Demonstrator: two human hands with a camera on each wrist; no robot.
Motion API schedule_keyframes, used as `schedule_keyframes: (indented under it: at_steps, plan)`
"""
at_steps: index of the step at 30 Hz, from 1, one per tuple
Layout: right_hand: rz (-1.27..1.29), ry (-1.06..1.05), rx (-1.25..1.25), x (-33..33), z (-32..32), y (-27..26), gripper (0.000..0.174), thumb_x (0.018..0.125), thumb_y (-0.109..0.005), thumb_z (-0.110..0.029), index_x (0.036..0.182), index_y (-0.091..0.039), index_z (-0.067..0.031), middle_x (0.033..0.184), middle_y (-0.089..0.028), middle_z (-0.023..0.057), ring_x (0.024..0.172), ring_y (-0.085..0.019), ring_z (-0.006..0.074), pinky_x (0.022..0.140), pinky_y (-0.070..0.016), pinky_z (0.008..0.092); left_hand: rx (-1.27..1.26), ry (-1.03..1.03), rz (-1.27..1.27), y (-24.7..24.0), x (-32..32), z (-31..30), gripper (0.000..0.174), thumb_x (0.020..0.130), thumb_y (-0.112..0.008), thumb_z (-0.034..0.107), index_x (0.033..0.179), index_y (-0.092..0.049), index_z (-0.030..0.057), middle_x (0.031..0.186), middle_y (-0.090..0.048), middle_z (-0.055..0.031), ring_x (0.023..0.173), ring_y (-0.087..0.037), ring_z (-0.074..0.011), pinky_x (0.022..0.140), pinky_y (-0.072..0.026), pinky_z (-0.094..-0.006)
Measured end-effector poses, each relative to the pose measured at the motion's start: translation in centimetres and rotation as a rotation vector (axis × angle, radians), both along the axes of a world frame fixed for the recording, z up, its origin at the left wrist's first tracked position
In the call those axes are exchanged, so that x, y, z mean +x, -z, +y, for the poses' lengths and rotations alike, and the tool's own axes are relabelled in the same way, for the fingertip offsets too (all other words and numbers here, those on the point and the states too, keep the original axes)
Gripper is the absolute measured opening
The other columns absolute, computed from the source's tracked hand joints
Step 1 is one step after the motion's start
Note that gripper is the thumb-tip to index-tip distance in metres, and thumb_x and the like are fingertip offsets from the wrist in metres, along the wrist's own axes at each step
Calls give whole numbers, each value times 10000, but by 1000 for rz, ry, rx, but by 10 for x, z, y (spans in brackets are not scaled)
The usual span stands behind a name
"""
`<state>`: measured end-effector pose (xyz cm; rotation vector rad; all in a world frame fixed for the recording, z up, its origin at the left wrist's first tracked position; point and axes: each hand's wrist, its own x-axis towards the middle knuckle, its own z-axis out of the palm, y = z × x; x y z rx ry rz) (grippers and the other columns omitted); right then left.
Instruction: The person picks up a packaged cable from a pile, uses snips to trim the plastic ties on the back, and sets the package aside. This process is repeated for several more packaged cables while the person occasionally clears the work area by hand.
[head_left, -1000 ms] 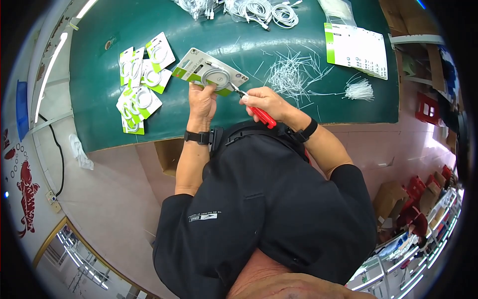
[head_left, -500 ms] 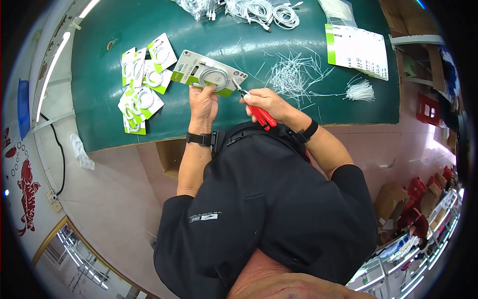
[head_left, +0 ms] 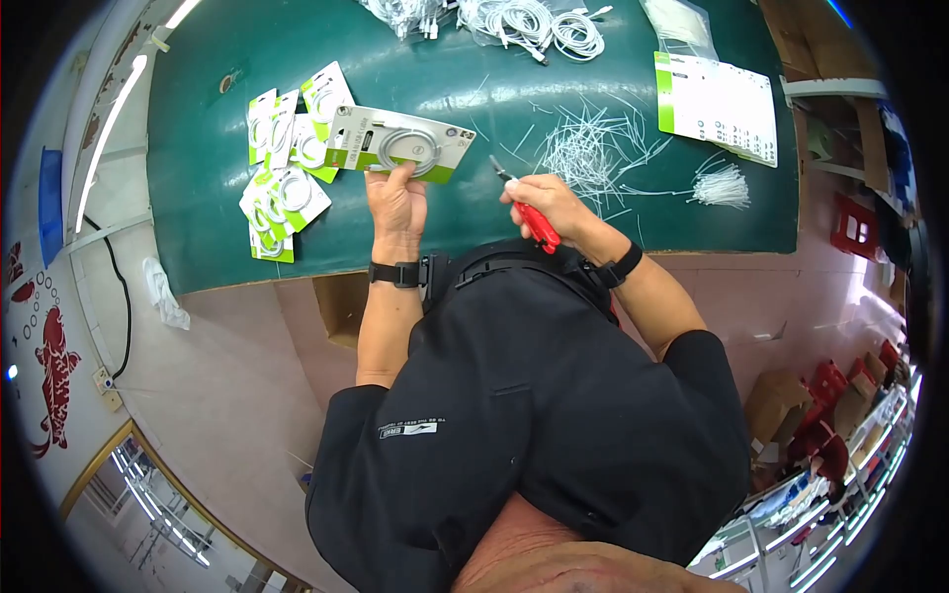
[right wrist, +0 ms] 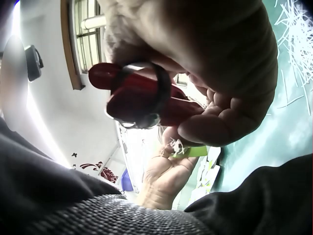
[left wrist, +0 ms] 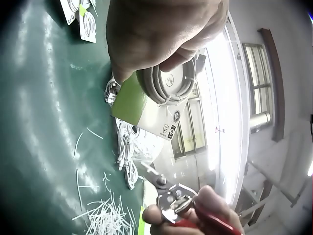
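Observation:
My left hand grips the lower edge of a green-and-white packaging card, thumb over its front. A coiled white cable is fixed on the card, ringing a round centre. In the left wrist view thin ties cross the coil. My right hand holds diagonal cutters by the red handles, tip pointing up and away from the body. The cutters stand apart from the card, to its right. Seen from the left wrist, the metal head of the cutters sits below the card.
Finished-looking cards with coiled cables overlap at the left of the green table. Cut ties lie scattered right of centre, beside a bundle of white ties. Blank-sided cards are stacked at right; bagged cables lie at the back.
The cutters have drawn back from the coil's right side, moving right and slightly down. The left hand has shifted the card a little to the left and turned it more level.

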<state>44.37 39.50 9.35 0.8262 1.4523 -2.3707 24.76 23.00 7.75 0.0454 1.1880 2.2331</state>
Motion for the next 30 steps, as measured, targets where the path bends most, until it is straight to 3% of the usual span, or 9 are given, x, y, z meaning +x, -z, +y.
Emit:
schedule_keyframes:
  at_steps: [14,24,30]
  plan:
    - [126,-68,-37,-19,-12,-17,454,1040,-544,-364,1163,-613,67,805,-670,65,640,-667,136,585,-535,267,-20,93,26,-2,15,5,505,857,-545,-164,1312,-503,51,1231,-627,-89,1131,-640,-224,969,-539,-376]
    - [25,0,-70,-16,-9,-17,439,1018,-572,-376,1065,-643,54,738,-656,74,547,-641,141,493,-503,263,-41,99,53,2,20,8,513,861,-553,-163,1320,-494,60,1250,-619,-87,1133,-637,-227,976,-532,-378]
    - [-52,94,-110,0,0,7,428,1019,-571,-377,1029,-642,45,723,-652,77,522,-630,146,478,-500,269,-57,-6,69,-3,5,4,525,863,-546,-163,1328,-478,70,1271,-600,-83,1154,-624,-227,1000,-519,-383]
